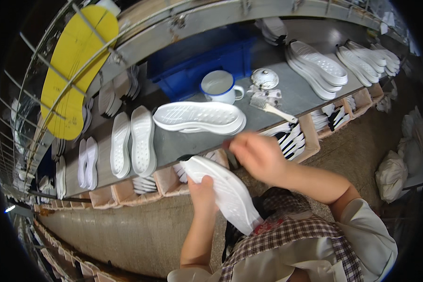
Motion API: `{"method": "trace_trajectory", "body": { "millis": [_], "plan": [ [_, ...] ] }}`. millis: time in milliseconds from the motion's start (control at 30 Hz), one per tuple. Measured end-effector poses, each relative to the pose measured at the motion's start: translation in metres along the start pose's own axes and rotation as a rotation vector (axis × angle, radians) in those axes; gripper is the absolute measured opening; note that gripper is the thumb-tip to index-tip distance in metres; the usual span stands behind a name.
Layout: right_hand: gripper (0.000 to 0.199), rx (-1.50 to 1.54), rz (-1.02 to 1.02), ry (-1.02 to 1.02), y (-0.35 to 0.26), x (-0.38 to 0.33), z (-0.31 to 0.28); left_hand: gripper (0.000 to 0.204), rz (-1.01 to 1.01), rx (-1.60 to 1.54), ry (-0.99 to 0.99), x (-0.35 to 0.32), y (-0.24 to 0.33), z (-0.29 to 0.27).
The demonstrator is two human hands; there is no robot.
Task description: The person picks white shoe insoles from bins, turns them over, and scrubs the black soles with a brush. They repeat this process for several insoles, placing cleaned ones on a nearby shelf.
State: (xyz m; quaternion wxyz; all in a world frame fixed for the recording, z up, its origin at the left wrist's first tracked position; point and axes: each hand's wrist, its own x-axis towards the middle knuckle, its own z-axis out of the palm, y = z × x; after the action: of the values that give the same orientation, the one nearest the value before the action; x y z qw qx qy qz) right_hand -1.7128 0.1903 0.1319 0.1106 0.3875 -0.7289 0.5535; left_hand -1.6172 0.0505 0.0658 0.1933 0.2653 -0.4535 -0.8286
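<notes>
My left hand (201, 195) grips a white shoe sole (226, 190) along its left side, thumb on its face. A black piece shows at the sole's far tip, and its near end reaches my checked apron (291, 239). Just right of the sole, above it, my right hand (258, 157) is curled with the fingers drawn together and slightly blurred. A small dark spot shows at its fingertips; what it is I cannot make out. Beyond both hands, a stack of white soles (197, 116) lies sideways on the grey bench (174, 143).
An enamel mug (219, 87) stands before a blue crate (202, 58). Beside it lie a lidded pot (264, 78) and a brush (275, 110). More soles (317, 68) line the bench. Bins (308, 138) hang along its front edge. A yellow sole-shaped sheet (77, 70) is behind wire mesh.
</notes>
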Motion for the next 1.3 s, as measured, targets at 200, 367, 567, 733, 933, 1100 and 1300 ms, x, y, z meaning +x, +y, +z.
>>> {"method": "trace_trajectory", "body": {
  "millis": [200, 367, 567, 733, 933, 1100, 1300],
  "plan": [
    [0.032, 0.103, 0.564, 0.122, 0.114, 0.066, -0.041, 0.039, -0.010, -0.071, -0.042, 0.019, -0.016, -0.017],
    [0.032, -0.775, 0.468, -0.084, 0.158, 0.040, -0.072, 0.037, -0.018, -0.103, -0.039, 0.028, -0.023, -0.032],
    [0.023, -0.873, 0.450, -0.244, 0.183, -0.010, -0.074, 0.036, -0.052, -0.116, -0.015, 0.029, -0.024, -0.034],
    [0.017, -0.890, 0.217, -0.237, 0.190, -0.006, -0.079, 0.035, -0.054, -0.143, -0.063, 0.032, -0.027, -0.030],
    [0.019, -0.616, 0.343, -0.117, 0.109, 0.001, -0.076, 0.036, -0.024, -0.190, -0.122, 0.032, -0.031, -0.033],
    [0.035, 0.086, 0.234, -0.355, 0.016, -0.028, -0.050, 0.047, -0.002, -0.140, -0.183, 0.036, -0.033, -0.036],
    [0.036, -0.254, -0.004, -0.347, -0.008, -0.029, -0.030, 0.039, -0.015, -0.144, -0.099, 0.024, -0.032, -0.023]
  ]
}}
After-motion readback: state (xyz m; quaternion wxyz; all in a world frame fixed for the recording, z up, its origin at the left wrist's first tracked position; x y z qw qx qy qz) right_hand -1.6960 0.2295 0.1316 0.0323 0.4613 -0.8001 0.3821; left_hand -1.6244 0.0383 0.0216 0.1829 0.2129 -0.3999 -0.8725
